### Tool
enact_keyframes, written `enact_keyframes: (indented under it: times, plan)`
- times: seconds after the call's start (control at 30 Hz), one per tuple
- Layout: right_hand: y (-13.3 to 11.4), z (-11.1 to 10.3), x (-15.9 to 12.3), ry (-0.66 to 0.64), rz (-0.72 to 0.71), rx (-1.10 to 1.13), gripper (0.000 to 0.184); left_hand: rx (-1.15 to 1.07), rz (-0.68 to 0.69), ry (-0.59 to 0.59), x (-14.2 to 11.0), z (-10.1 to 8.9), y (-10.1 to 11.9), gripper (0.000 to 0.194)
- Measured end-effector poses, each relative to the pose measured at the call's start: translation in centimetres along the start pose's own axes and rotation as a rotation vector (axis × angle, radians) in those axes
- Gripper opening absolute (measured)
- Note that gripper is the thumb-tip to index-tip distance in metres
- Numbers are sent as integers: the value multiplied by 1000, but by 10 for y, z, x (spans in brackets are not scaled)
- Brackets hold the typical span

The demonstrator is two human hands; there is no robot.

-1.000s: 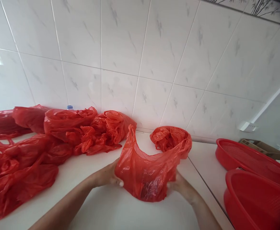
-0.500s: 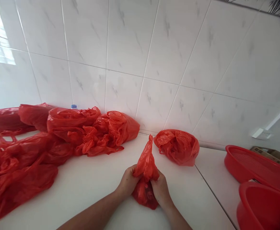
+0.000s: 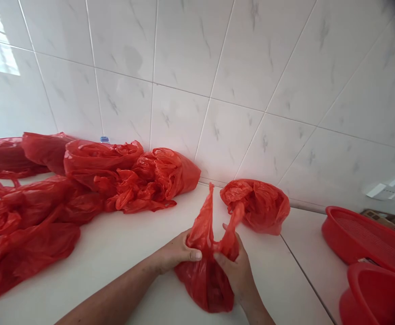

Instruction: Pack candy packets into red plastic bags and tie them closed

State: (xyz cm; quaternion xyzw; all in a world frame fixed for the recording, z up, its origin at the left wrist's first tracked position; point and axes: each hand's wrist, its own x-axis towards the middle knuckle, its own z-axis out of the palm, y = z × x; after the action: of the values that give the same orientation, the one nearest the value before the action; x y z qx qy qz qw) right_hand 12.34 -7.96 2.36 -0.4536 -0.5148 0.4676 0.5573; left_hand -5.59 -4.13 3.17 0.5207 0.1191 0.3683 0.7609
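Observation:
Between my hands is a red plastic bag (image 3: 206, 280), low in the middle of the view, with its two handles pointing up and away from me. My left hand (image 3: 180, 253) grips the bag's left side, thumb pressed on the front. On the other side my right hand (image 3: 236, 268) is closed round the plastic below the right handle, thumb towards the middle. The bag's lower part bulges over the white table (image 3: 143, 280); what it contains cannot be made out through the plastic. Just beyond my right hand lies a bunched red plastic bag (image 3: 261, 207).
Several red plastic bags (image 3: 58, 203) are heaped along the left side. A blue bottle cap (image 3: 104, 139) shows behind them. At the right stand a red plastic basket (image 3: 339, 239) and a red basin (image 3: 356, 298), with cardboard (image 3: 387, 221) behind. A tiled wall (image 3: 180, 117) borders the table.
The bag between my hands has opened out from a gathered cone, and its two handles now stand apart. My hands have spread slightly, and the camera view has shifted a little.

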Motion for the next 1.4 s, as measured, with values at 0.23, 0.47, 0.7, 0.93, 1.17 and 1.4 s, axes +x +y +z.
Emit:
enact_keyframes:
  times: [0.23,0.47,0.7,0.93,1.17,1.4]
  plan:
    - [5,-2,0,19,236,612,14,-359,-32,230,-2,2,-25,32]
    - [6,-7,3,-94,298,949,14,-472,-27,196,-3,4,-28,23]
    - [0,5,-6,-211,294,703,58,-396,-21,97,-2,17,-22,29]
    - [7,8,-5,-139,220,479,23,-285,-46,79,-2,15,-23,37]
    - [10,6,-4,-204,252,516,42,-227,-20,92,0,18,-23,31]
    - [17,9,-3,-189,304,427,25,-154,-23,121,11,7,-50,30]
